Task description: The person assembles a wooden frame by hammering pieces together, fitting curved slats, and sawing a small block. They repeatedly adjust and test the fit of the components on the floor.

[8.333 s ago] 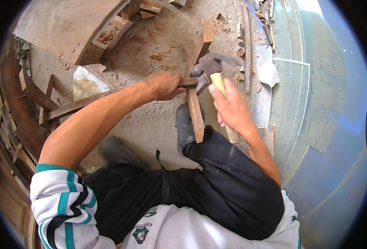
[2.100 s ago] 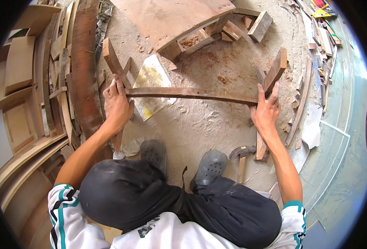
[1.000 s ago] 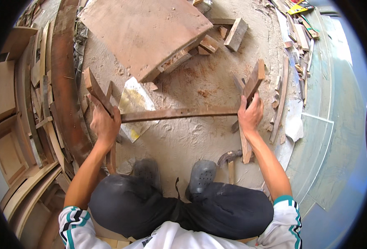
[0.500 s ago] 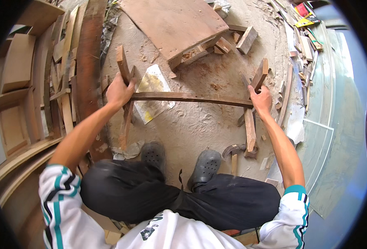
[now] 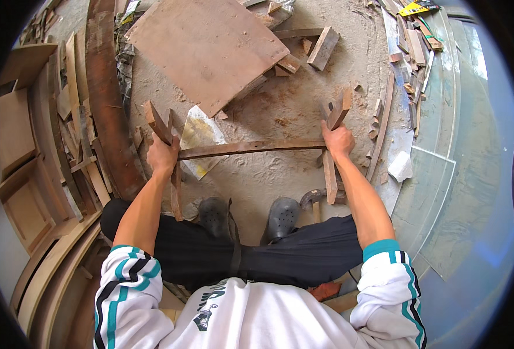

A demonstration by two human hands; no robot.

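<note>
A wooden frame spans the space before my feet: a long brown crossbar joins crossed wooden legs at either end, like a small sawhorse. My left hand is closed round the left crossed legs, where the bar meets them. At the other end, my right hand grips the right crossed legs. The lower parts of the legs reach down toward my shoes; whether they touch the floor I cannot tell. My fingertips are partly hidden behind the wood.
Beyond the frame lies a broad wooden panel on offcuts, with a short block beside it. A stained sheet lies under the bar. Near my right shoe is a hammer. Planks line the left; glass sheets lie right.
My view has shifted, and both hands with the frame appear farther left and slightly lower in it. The bar's tilt has changed, its right end now higher. Both grips stay closed.
</note>
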